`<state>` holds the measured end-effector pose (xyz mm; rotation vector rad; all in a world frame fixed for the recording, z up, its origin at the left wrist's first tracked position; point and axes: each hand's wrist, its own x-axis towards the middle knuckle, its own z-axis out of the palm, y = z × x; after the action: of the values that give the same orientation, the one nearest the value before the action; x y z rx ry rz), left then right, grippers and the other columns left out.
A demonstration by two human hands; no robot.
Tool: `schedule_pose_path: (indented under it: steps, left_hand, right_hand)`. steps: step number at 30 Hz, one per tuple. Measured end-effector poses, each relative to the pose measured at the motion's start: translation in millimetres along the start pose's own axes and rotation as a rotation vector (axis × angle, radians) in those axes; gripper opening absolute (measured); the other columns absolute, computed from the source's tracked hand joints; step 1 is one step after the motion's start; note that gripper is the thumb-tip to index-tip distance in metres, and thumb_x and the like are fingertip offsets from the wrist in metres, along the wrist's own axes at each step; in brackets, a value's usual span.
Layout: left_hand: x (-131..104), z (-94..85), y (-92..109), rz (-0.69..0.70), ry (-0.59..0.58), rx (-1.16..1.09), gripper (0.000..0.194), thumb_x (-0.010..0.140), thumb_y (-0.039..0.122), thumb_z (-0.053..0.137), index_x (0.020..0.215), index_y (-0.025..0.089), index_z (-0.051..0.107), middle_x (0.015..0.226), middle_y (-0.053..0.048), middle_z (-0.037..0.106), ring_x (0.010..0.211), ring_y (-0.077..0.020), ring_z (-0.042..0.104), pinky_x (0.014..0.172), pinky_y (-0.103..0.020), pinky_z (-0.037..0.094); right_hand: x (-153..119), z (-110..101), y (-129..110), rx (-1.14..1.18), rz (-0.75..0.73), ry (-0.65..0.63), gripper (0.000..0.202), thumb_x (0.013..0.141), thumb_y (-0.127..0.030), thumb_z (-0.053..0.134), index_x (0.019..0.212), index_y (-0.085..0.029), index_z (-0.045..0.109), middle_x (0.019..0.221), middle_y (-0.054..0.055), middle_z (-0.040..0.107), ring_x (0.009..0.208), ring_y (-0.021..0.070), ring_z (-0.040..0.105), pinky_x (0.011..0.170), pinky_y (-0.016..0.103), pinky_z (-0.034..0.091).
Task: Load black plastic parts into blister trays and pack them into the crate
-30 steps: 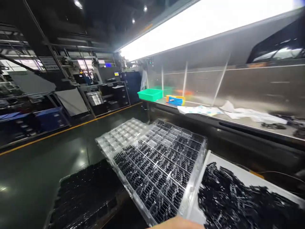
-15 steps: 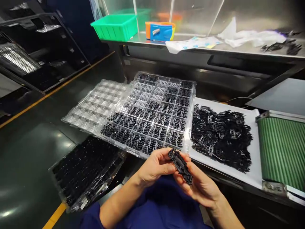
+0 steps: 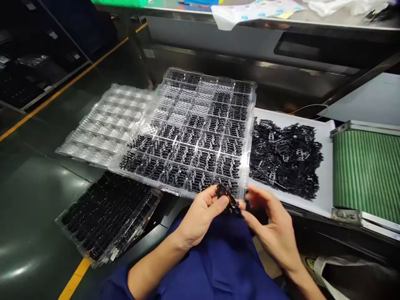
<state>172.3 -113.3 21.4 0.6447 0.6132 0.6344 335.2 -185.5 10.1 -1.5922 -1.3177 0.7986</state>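
Observation:
My left hand (image 3: 201,214) pinches a black plastic part (image 3: 229,201) between thumb and fingers; whether it is one piece or several stacked together I cannot tell. Just to its right, my right hand (image 3: 271,225) is open, thumb and fingers apart, the fingers blurred and the thumb close to the part's lower end. Beyond both hands lies a clear compartment tray (image 3: 150,183), many of its pockets filled with rows of similar black parts. Several pockets (image 3: 175,118) toward its left and back show bare patterned bottoms.
A white tray (image 3: 325,183) heaped with loose black parts (image 3: 284,158) stands at the right, beside a green conveyor belt (image 3: 367,175). Left are an empty-looking clear tray (image 3: 106,125) and, lower, stacked filled trays (image 3: 106,216). A metal shelf (image 3: 187,11) crosses the back.
My right hand has come away from the black part and opened, moving to the right. My left hand keeps hold of it. The view has tipped downward.

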Motion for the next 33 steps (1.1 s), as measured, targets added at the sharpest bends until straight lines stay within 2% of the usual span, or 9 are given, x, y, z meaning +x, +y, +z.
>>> schedule_pose_path:
  steps: [3, 5, 7, 10, 13, 19, 27, 30, 33]
  left_hand:
    - [1, 0.0, 6, -0.208, -0.173, -0.087, 0.036, 0.078, 0.047, 0.075, 0.087, 0.014, 0.064, 0.074, -0.005, 0.071, 0.069, -0.0157, 0.069, 0.071, -0.025, 0.052]
    - [3, -0.4, 9, -0.270, -0.225, -0.085, 0.038, 0.075, 0.047, 0.078, 0.087, 0.014, 0.064, 0.072, -0.004, 0.069, 0.065, -0.0139, 0.067, 0.065, -0.022, 0.052]
    - [4, -1.4, 12, -0.245, -0.179, -0.017, 0.036, 0.077, 0.044, 0.077, 0.093, 0.013, 0.065, 0.078, -0.004, 0.068, 0.067, -0.0119, 0.066, 0.065, -0.020, 0.051]
    - [5, -3.9, 15, -0.231, -0.107, -0.005, 0.038, 0.084, 0.047, 0.068, 0.105, 0.015, 0.068, 0.086, -0.003, 0.065, 0.068, -0.0108, 0.064, 0.069, -0.024, 0.054]
    - [6, -6.9, 17, -0.307, -0.114, -0.187, 0.044, 0.092, 0.050, 0.056, 0.115, 0.015, 0.069, 0.091, -0.005, 0.063, 0.075, -0.0129, 0.064, 0.079, -0.031, 0.056]
    - [7, -9.1, 19, -0.405, -0.116, -0.318, 0.027, 0.091, 0.029, 0.064, 0.109, 0.012, 0.072, 0.095, -0.007, 0.068, 0.082, -0.0112, 0.065, 0.083, -0.024, 0.053]
    - [9, -4.3, 12, -0.316, -0.042, -0.032, 0.037, 0.073, 0.035, 0.083, 0.099, 0.015, 0.067, 0.098, -0.008, 0.072, 0.078, -0.0136, 0.068, 0.074, -0.024, 0.054]
    - [10, 0.8, 11, -0.304, -0.092, 0.051, 0.039, 0.079, 0.043, 0.076, 0.105, 0.015, 0.067, 0.102, -0.011, 0.073, 0.085, -0.0171, 0.070, 0.078, -0.027, 0.054]
    - [12, 6.3, 8, -0.308, -0.195, 0.075, 0.039, 0.086, 0.043, 0.068, 0.112, 0.014, 0.067, 0.108, -0.012, 0.072, 0.101, -0.0212, 0.068, 0.085, -0.028, 0.053]
  right_hand:
    - [12, -20, -9, -0.088, -0.303, -0.229, 0.088, 0.069, -0.058, 0.076, 0.145, -0.027, 0.042, 0.140, 0.013, 0.054, 0.127, 0.0300, 0.053, 0.106, 0.045, 0.045]
    - [19, -25, -17, -0.077, -0.367, -0.321, 0.085, 0.072, -0.052, 0.077, 0.145, -0.029, 0.042, 0.139, 0.012, 0.057, 0.128, 0.0282, 0.054, 0.107, 0.043, 0.044]
    - [21, -25, -20, -0.040, -0.350, -0.280, 0.076, 0.073, -0.048, 0.078, 0.140, -0.029, 0.049, 0.131, 0.011, 0.062, 0.122, 0.0272, 0.057, 0.104, 0.042, 0.047]
    - [19, -22, -20, 0.009, -0.278, -0.115, 0.073, 0.071, -0.051, 0.079, 0.135, -0.028, 0.052, 0.127, 0.011, 0.061, 0.120, 0.0291, 0.057, 0.101, 0.045, 0.048]
    - [16, -22, -22, -0.209, -0.278, -0.017, 0.070, 0.072, -0.044, 0.081, 0.133, -0.028, 0.051, 0.125, 0.010, 0.059, 0.118, 0.0275, 0.056, 0.099, 0.042, 0.048]
    - [15, -25, -38, -0.471, -0.341, -0.090, 0.067, 0.079, -0.045, 0.075, 0.137, -0.025, 0.047, 0.121, 0.011, 0.057, 0.110, 0.0258, 0.056, 0.090, 0.038, 0.050]
    - [8, -22, -38, -0.530, -0.351, -0.095, 0.067, 0.082, -0.037, 0.070, 0.141, -0.025, 0.041, 0.121, 0.011, 0.055, 0.111, 0.0270, 0.055, 0.093, 0.041, 0.048]
    - [3, -21, -33, -0.540, -0.345, -0.003, 0.070, 0.082, -0.036, 0.070, 0.141, -0.022, 0.037, 0.121, 0.013, 0.057, 0.114, 0.0286, 0.055, 0.096, 0.044, 0.046]
    - [-1, -25, -31, -0.610, -0.356, 0.033, 0.061, 0.084, -0.034, 0.068, 0.137, -0.021, 0.041, 0.119, 0.013, 0.060, 0.113, 0.0289, 0.057, 0.099, 0.046, 0.041]
